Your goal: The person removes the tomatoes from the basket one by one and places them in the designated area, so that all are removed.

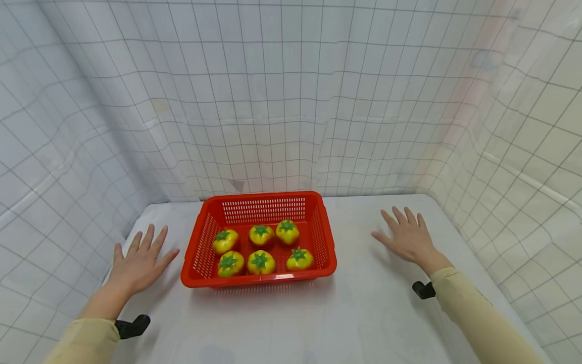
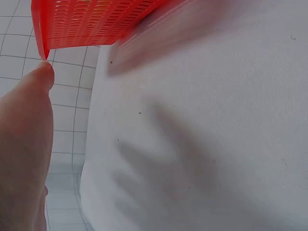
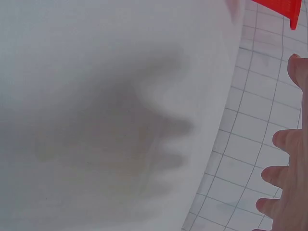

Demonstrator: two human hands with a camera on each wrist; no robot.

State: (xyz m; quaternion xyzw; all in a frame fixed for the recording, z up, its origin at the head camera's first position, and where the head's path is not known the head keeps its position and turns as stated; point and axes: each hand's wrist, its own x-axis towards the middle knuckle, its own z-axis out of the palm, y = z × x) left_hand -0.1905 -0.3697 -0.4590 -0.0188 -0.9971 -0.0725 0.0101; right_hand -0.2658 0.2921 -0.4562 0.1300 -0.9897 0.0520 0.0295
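A red plastic basket [image 1: 259, 282] with slotted walls stands near the middle of the table in the head view. Several yellow-green tomato-like fruits with green star-shaped tops, such as this fruit [image 1: 261, 262], lie loose inside it. To the basket's left, my left hand [image 1: 138, 265] hovers with fingers spread, holding nothing. My right hand [image 1: 411, 240] is farther off on the right side, also spread and holding nothing. Both hands cast shadows on the table in the wrist views. The basket's wall [image 2: 91, 24] shows at the top of the left wrist view, close to the thumb.
A white cloth covers the table [image 1: 364, 313]. White grid-patterned curtains [image 1: 291, 101] enclose it at the back and on both sides. A black wrist mount [image 1: 133, 327] sits below the left wrist, another black mount [image 1: 424, 290] below the right.
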